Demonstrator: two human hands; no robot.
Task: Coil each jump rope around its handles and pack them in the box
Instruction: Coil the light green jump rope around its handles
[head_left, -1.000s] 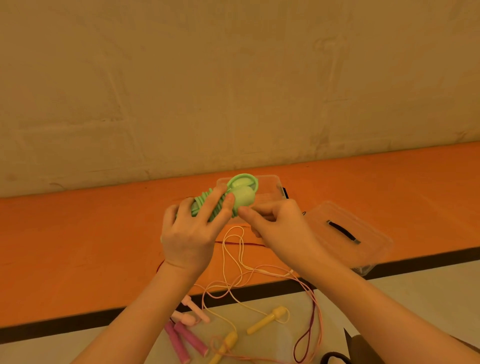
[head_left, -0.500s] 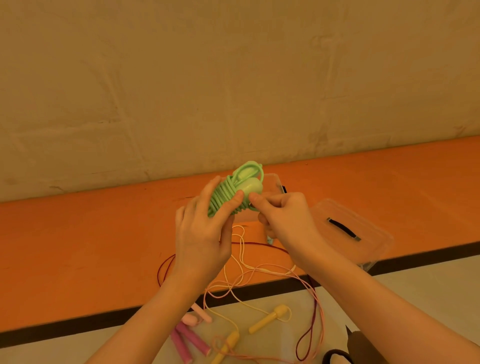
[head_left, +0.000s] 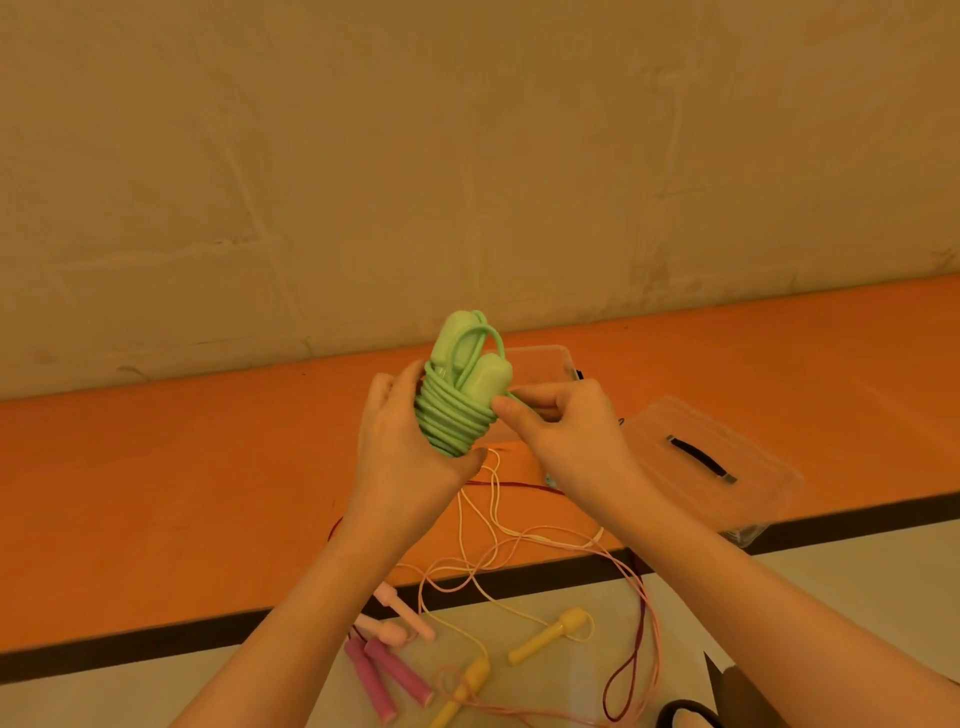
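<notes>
1. Now I am holding the green jump rope (head_left: 457, 405) up in front of me with my left hand (head_left: 410, 452), fingers curled round the coiled bundle, its two handles pointing upward.
2. I am pinching the rope's loose end against the coil with my right hand (head_left: 566, 431), thumb and fingers closed on it just below the nearer handle.
3. The clear box (head_left: 545, 361) is sitting on the orange bench (head_left: 156, 467) right behind the bundle, partly hidden by it.
4. Its clear lid (head_left: 711, 462) is lying to the right of the box, near the bench edge.
5. Below my arms, the yellow jump rope (head_left: 550, 631), the pale pink jump rope (head_left: 405, 618) and the darker pink handles (head_left: 389, 675) are lying uncoiled, their cords tangling loosely together over the bench edge.
</notes>
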